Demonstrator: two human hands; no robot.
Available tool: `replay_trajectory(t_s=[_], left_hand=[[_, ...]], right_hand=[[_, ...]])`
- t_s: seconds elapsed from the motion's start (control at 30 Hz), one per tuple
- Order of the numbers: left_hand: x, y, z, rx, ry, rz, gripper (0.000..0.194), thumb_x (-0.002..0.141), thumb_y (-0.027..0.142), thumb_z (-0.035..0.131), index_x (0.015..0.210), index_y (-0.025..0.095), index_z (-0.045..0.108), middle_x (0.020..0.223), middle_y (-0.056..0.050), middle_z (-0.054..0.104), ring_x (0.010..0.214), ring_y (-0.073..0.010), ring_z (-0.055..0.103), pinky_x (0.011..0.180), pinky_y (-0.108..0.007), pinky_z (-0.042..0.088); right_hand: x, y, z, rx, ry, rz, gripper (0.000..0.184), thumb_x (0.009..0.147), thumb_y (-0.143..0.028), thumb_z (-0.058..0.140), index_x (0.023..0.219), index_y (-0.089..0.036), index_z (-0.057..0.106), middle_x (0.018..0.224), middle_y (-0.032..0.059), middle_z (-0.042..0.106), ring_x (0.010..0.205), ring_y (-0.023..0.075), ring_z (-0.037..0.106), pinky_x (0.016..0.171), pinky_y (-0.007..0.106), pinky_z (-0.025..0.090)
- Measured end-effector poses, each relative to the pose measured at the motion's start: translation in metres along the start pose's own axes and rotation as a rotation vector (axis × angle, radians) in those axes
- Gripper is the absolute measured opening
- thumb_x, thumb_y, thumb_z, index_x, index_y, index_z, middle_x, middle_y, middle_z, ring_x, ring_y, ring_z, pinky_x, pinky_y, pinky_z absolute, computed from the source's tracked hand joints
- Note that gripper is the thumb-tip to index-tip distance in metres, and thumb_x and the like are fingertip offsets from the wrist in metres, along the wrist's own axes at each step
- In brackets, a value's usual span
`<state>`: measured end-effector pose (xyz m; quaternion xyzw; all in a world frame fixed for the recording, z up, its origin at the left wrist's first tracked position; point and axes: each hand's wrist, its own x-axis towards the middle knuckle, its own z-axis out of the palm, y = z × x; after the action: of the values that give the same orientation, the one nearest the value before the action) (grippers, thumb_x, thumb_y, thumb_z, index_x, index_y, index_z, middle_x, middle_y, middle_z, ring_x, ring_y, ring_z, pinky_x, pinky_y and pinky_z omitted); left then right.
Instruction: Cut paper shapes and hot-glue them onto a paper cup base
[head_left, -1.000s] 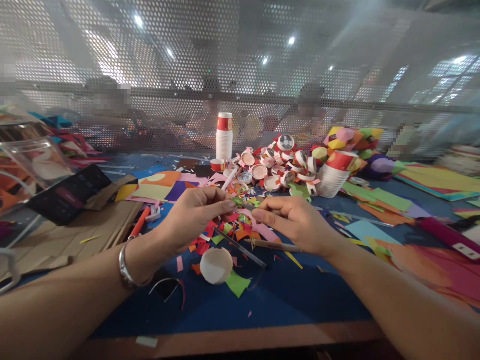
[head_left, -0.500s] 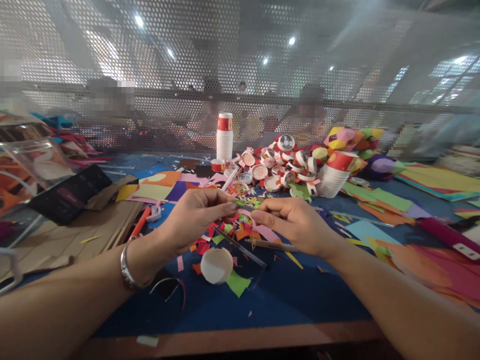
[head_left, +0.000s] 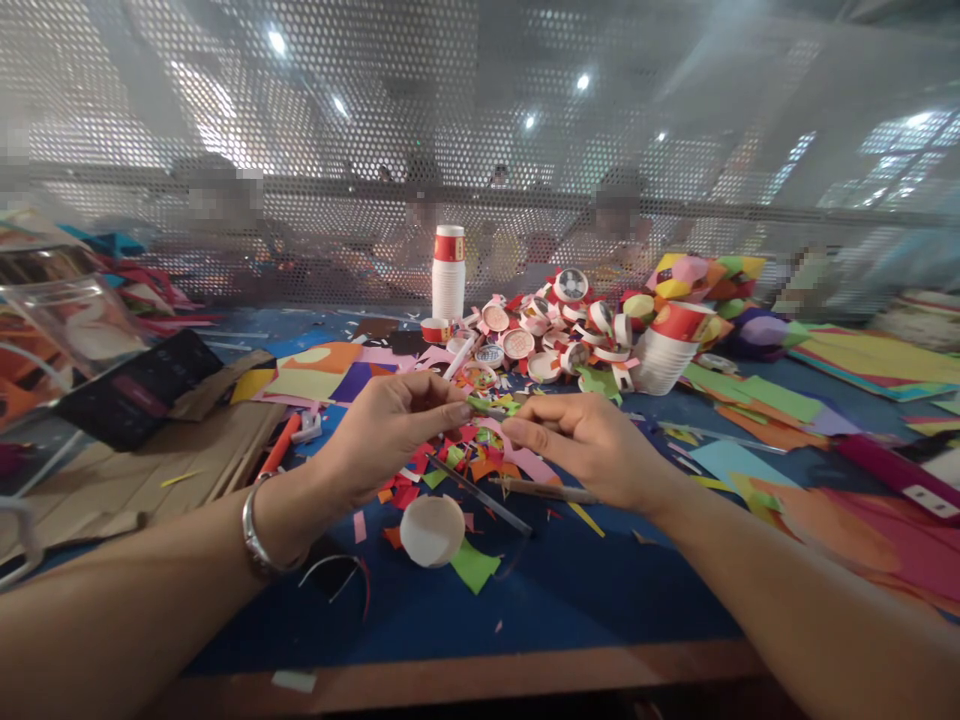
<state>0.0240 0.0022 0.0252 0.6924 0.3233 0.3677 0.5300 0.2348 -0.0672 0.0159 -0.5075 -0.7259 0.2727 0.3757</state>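
Between my hands stretches a small strip of green paper [head_left: 491,407], pinched at both ends. My left hand [head_left: 401,425] grips its left end between thumb and fingers, with a silver bracelet [head_left: 257,530] on the wrist. On the other side my right hand [head_left: 581,440] holds the right end, its fingers curled. Below them lie colored paper scraps [head_left: 457,465] and a long thin dark strip [head_left: 484,495]. Nearer to me a white paper cup [head_left: 433,531] rests with its round side up, beside a green paper piece [head_left: 475,567].
Behind my hands are a stack of paper cups [head_left: 448,285] and a pile of cut cup pieces [head_left: 525,340]. Another cup stack [head_left: 666,355] leans at right. Colored sheets [head_left: 825,520] spread rightward. Cardboard [head_left: 165,480] and a clear jar [head_left: 82,315] are at left. A perforated screen [head_left: 480,130] stands behind.
Both hands stay almost in place, still holding the green paper strip. The strip between the fingertips has shifted very slightly.
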Motion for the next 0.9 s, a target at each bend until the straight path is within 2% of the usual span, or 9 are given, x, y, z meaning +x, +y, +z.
replay_trajectory(t_s=[0.27, 0.9], left_hand=[[-0.0011, 0.0031, -0.0008, 0.035, -0.033, 0.047, 0.012, 0.081, 0.025, 0.073, 0.075, 0.016, 0.069, 0.066, 0.001, 0.065, 0.061, -0.0092, 0.056, 0.061, -0.024, 0.045], [0.0000, 0.0020, -0.0012, -0.033, -0.057, -0.006, 0.013, 0.079, 0.026, 0.074, 0.074, 0.016, 0.067, 0.064, 0.001, 0.065, 0.060, -0.0094, 0.056, 0.062, -0.025, 0.044]], right_hand=[[-0.0001, -0.0012, 0.0007, 0.021, 0.009, -0.016, 0.046, 0.094, -0.057, 0.057, 0.071, -0.018, 0.063, 0.058, -0.0038, 0.044, 0.055, 0.0104, 0.037, 0.051, 0.027, 0.028], [0.0009, 0.0009, -0.0001, 0.020, -0.012, -0.020, 0.046, 0.094, -0.056, 0.057, 0.070, -0.017, 0.060, 0.058, -0.0039, 0.045, 0.054, 0.0093, 0.037, 0.050, 0.026, 0.027]])
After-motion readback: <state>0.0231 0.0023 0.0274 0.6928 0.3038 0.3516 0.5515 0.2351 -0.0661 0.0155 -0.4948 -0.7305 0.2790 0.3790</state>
